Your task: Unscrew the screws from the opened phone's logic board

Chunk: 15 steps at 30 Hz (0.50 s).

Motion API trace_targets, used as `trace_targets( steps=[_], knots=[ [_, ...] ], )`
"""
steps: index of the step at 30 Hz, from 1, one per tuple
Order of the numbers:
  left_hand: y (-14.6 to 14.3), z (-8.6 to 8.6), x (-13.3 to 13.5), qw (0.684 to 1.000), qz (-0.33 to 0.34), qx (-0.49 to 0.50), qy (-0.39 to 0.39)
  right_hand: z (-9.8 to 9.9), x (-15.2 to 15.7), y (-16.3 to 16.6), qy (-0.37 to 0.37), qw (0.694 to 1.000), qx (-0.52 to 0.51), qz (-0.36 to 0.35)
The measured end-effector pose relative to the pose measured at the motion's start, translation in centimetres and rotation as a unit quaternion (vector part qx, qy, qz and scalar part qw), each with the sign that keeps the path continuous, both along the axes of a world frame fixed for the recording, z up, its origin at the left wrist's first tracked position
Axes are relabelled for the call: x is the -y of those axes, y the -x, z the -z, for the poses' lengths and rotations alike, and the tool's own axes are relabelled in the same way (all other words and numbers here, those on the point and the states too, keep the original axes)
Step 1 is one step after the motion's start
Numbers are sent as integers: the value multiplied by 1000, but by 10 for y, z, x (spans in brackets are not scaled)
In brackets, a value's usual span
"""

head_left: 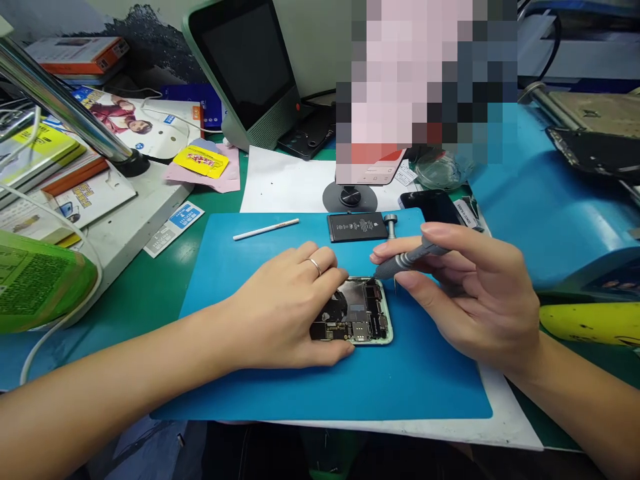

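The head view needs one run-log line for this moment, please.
left hand: holds opened phone; right hand: holds gray tool, tip near phone; on mat: battery, white stick

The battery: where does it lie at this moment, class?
In the head view, the battery lies near the far edge of the mat, right of the white stick and beyond the opened phone.

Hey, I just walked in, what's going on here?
A person's left grip holds an opened phone on a blue mat. Their right grip holds a gray screwdriver, its tip near the phone's far right corner. A black battery and white stick lie beyond the phone.
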<state>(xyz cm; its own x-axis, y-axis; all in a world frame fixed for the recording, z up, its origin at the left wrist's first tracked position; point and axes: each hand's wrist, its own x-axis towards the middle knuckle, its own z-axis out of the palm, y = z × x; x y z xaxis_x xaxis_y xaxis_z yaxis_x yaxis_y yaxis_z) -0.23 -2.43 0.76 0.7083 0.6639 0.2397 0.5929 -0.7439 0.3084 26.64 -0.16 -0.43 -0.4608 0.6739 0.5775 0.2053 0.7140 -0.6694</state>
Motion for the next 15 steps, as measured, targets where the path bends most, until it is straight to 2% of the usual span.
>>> trace_targets(
  steps=[10,15],
  knots=[
    [-1,1,-1,1000,-3,-5,24,-1,0,0,-20,1000,19,8],
    [-2,0,-2,1000,-1,-4,20,1,2,1,-38,997,33,51]
  ],
)
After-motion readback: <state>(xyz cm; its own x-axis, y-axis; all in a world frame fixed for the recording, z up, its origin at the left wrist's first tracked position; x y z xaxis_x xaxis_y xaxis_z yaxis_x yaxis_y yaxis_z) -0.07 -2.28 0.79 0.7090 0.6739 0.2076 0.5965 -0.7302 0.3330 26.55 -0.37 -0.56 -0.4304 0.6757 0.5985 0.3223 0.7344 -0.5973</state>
